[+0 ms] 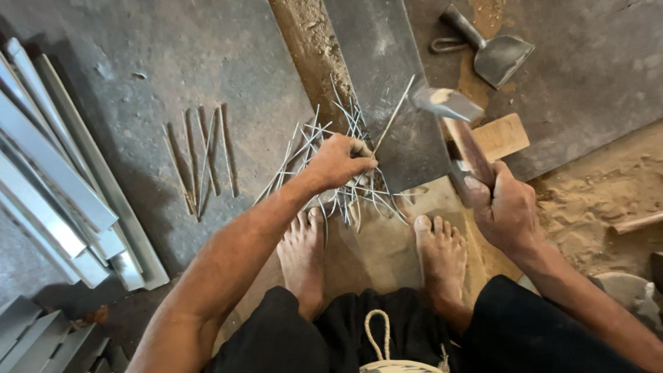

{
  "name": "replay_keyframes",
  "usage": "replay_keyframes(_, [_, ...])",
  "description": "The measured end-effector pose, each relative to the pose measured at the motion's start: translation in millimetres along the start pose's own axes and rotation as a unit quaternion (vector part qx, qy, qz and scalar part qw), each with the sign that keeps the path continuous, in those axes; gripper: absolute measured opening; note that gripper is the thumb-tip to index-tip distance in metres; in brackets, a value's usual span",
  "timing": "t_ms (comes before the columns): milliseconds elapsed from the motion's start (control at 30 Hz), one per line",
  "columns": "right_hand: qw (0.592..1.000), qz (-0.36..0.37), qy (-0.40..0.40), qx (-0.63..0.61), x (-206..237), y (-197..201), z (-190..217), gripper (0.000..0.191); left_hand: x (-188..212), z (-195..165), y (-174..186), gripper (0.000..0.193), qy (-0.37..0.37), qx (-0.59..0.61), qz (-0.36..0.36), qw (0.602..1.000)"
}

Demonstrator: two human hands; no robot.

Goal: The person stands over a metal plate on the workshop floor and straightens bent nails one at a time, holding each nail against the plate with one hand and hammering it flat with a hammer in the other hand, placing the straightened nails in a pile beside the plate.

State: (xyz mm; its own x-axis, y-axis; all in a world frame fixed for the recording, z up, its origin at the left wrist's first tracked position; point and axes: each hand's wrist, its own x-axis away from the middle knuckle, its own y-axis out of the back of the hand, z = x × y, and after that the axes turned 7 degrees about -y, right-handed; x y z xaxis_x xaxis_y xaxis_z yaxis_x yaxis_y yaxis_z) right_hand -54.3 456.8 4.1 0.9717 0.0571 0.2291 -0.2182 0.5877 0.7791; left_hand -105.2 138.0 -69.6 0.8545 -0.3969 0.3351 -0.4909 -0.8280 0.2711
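Observation:
My left hand (340, 160) pinches a thin metal rod (395, 114) and holds it slanted on a dark flat steel plate (387, 69). Under and around this hand lies a tangled heap of bent thin rods (331, 190). My right hand (503, 206) grips the wooden handle of a hammer (447, 103), whose metal head hangs just above the plate near the rod's upper end. My bare feet (442, 252) rest on the sandy floor below the heap.
Several straightened rods (204, 159) lie side by side on the dark floor to the left. Light metal channel sections (62, 186) are stacked at the far left. A wood block (503, 136) and a broad metal chisel (497, 55) sit at upper right.

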Motion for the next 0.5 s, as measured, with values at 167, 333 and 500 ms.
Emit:
replay_keyframes(167, [0.993,0.041,-0.020,0.106,-24,-7,-10,0.037,8,3,-8,0.017,0.020,0.084,0.002,0.996])
replay_keyframes(333, [0.997,-0.025,-0.047,-0.060,-27,-11,-22,0.038,21,4,-12,0.013,0.041,0.111,0.000,0.993])
replay_keyframes(500, [0.999,0.011,0.034,0.033,-26,-11,-13,0.034,28,6,-13,0.015,0.038,0.135,0.002,0.990])
